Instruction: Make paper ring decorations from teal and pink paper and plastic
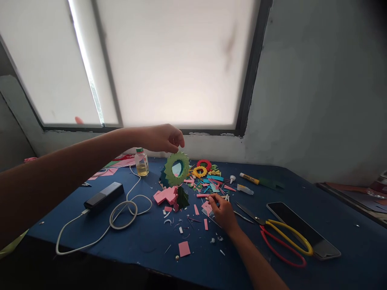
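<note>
My left hand reaches in from the left with its thumb and fingers closed at the top edge of a green paper ring. This ring has a toothed outer edge and is upright above the table. Behind and below it are folded pink paper pieces and a dark green folded piece. My right hand is low over the table, its fingers curled together beside a pink paper strip and a pink scrap. Whatever lies between those fingertips is too small to make out.
Scissors and a phone lie at right. Behind the hands are red and yellow rings, scraps, a glue tube and a marker. At left are a bottle, a power bank and its coiled cable.
</note>
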`<state>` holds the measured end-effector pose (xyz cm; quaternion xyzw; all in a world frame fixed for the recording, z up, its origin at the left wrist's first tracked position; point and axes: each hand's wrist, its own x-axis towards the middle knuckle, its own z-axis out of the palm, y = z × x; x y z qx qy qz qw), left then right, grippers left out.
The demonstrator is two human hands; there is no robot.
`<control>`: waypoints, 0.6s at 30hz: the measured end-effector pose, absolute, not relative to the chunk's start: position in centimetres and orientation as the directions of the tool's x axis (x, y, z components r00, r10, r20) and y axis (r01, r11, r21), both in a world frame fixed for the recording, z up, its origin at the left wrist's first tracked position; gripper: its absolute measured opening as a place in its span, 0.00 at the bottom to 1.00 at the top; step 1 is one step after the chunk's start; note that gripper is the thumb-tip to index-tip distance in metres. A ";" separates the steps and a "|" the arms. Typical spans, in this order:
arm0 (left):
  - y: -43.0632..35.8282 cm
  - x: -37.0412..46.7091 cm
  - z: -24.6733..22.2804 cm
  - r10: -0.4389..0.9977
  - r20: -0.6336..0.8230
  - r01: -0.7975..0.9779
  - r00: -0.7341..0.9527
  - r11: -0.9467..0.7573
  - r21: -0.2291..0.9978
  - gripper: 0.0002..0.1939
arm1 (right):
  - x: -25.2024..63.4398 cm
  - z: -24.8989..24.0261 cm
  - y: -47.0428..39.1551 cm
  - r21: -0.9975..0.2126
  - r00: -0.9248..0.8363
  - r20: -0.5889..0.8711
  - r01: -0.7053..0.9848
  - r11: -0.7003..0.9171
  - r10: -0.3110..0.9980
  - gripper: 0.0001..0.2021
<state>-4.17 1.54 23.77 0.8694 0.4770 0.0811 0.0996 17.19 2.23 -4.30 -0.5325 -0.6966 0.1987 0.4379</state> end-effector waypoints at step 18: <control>0.6 -3.1 22.5 0.764 -0.004 0.734 0.645 -0.617 0.283 0.08 | 15.4 5.3 0.1 -0.781 -0.145 0.527 0.304 0.545 0.837 0.21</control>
